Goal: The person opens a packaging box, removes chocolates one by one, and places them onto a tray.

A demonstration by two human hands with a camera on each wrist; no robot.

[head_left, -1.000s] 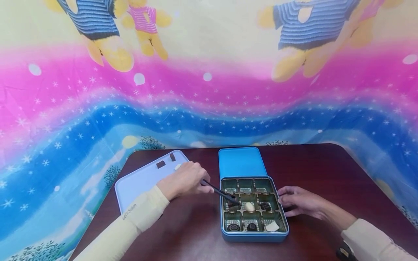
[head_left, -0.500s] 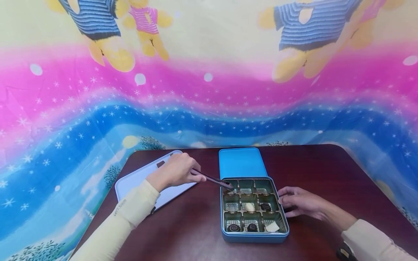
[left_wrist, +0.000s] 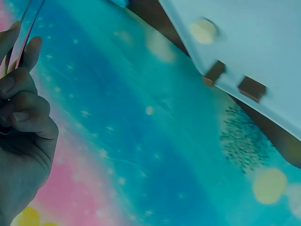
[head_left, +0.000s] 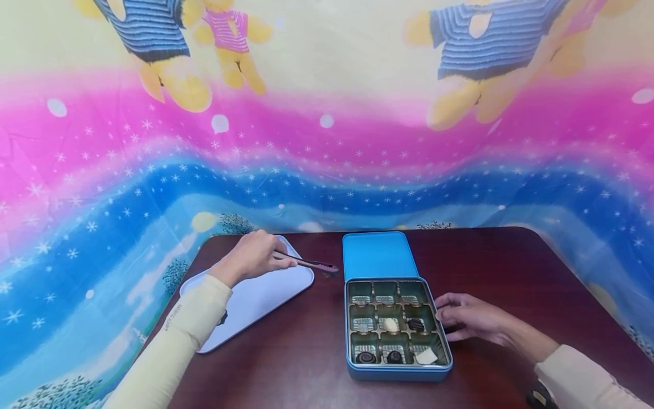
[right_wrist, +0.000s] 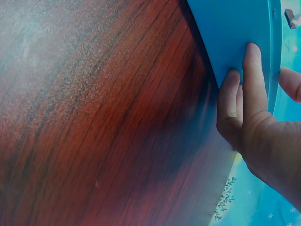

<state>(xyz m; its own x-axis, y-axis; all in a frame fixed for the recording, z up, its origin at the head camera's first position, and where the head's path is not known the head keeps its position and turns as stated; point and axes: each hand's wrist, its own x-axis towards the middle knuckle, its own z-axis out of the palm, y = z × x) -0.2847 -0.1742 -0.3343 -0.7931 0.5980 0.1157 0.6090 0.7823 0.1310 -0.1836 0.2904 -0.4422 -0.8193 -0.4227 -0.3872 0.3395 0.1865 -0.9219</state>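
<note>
1. A person's left hand (head_left: 258,254) curls around slim dark tongs (head_left: 309,263), pinching the two arms between thumb and fingers, a hold that seems suited to fine control while keeping skin off the sweets.

2. The tongs point rightward above the bench (head_left: 490,261), their tips between the pale tray (head_left: 276,287) and the blue box (head_left: 398,372). The tips are too blurred to tell whether they grip anything.

3. At the box's right side, the person's right hand (head_left: 470,318) lays nearly straight fingers against the outer wall, thumb by the rim. It grasps nothing; the touch probably steadies the box.

4. Inside, a gold divider (head_left: 375,305) keeps pieces apart, likely to stop them rubbing. A white piece (head_left: 391,324) sits in the centre compartment and a dark striped piece (head_left: 416,324) to its right; a spiral-topped piece (head_left: 365,357), a small dark piece (head_left: 394,357) and a white square (head_left: 426,356) line the near row.

5. Blocks (left_wrist: 252,88) of brown and a cream round (left_wrist: 203,31) lie apart near the tray's edge, spacing that presumably gives the tongs room.

6. The blue lid (head_left: 378,253) lies flat behind the box, leaving the compartments reachable from above.
</note>
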